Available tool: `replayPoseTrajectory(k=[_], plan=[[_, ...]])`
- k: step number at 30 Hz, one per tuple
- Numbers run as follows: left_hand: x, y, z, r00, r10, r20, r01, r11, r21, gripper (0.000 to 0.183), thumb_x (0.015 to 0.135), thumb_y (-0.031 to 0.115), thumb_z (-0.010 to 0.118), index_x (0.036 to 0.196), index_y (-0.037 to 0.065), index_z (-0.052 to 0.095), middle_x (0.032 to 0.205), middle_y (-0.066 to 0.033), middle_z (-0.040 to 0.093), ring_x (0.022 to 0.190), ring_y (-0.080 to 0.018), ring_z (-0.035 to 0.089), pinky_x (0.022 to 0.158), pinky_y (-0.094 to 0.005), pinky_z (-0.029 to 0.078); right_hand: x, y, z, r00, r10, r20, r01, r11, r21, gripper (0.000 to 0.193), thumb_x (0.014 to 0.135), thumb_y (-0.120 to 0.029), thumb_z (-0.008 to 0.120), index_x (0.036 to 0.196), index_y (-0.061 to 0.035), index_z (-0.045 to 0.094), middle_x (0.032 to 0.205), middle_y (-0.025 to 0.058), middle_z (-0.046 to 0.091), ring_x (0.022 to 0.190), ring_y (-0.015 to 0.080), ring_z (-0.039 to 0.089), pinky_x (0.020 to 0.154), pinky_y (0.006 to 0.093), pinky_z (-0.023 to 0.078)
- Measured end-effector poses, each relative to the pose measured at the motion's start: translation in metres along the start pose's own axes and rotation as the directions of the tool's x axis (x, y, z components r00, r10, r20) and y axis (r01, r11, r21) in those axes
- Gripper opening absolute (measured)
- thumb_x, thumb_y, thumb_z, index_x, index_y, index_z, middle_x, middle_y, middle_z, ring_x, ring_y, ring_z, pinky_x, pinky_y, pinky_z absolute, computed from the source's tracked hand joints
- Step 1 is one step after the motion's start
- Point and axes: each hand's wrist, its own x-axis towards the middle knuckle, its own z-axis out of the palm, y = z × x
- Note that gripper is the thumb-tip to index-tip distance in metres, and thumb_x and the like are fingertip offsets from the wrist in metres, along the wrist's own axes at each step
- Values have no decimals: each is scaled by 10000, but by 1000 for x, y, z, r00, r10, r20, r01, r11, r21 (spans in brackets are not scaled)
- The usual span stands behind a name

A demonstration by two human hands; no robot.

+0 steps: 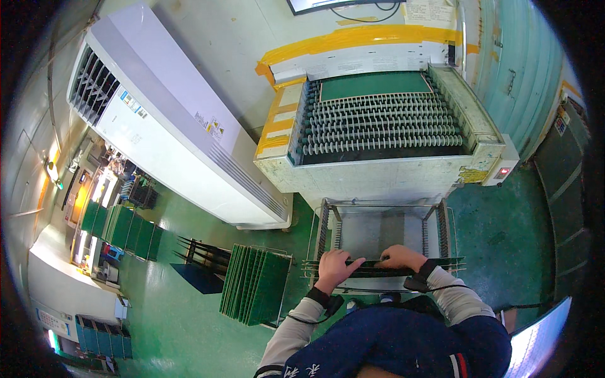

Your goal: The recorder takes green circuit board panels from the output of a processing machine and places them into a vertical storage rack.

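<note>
Here in the head view, the person's two hands are down at the slotted rack [322,228], and under them, at its near end, stand the dark panels [378,273], edges up, pressed close together. Their long axis runs left to right, straight across the person's front. The left hand [336,268] is over the top edges left of the middle, thumb pointing right; the right hand [404,257] sits curled just right of the middle, so the panels lie directly beneath both, neither hand clearly nearer. Are they gripping? Both touch the edges, but I can't tell whether the fingers close on one panel, on several, or merely rest there. Beyond the rack, on the far side, is the roller machine [384,129], a green board [375,85] flat at its far end. And what's out of sight: the fingertips are tucked behind the edges, the panel faces are turned away, the count is a blur of thin lines, and the jacket [391,340] covers the floor nearest the person.
</note>
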Motion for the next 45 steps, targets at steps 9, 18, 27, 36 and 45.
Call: replayPoseTrajectory(k=[9,18,27,36,45], plan=[[-1,1,-1,1000,-10,7,10,1000,-5,551,824,595,634,739,52,680,803,-106,653,866,-313,616,836,-431,444,-3,-1,-2,998,-20,-58,22,999,30,553,811,-566,658,967,-41,728,908,192,702,861,366,666,773,439,506],[-7,3,-6,971,61,-233,-66,998,-15,400,773,446,755,931,84,691,1009,-79,646,1034,-301,551,971,-440,383,10,13,-5,994,-44,-98,42,999,-24,559,806,-565,667,985,-39,728,951,196,704,897,375,662,794,435,511],[-37,0,0,961,152,-233,-195,966,-172,339,773,372,774,741,66,632,784,-72,577,783,-290,580,689,-406,473,10,5,-10,998,-21,-54,14,992,-122,549,819,-577,636,962,-55,729,924,185,701,874,383,658,771,457,508],[-34,5,-5,984,118,136,-109,991,-72,568,850,616,589,692,74,654,725,-107,605,733,-328,618,652,-455,486,-6,6,9,987,-114,-112,96,982,-161,335,829,-368,614,955,-76,717,901,189,691,866,397,652,753,493,506],[-34,2,-9,993,40,113,-32,997,-72,604,883,596,553,626,56,635,651,-141,604,637,-355,610,601,-477,479,-22,-45,-20,953,-235,-192,152,918,-367,250,833,-299,620,845,-62,698,830,194,669,809,415,640,713,509,496]])
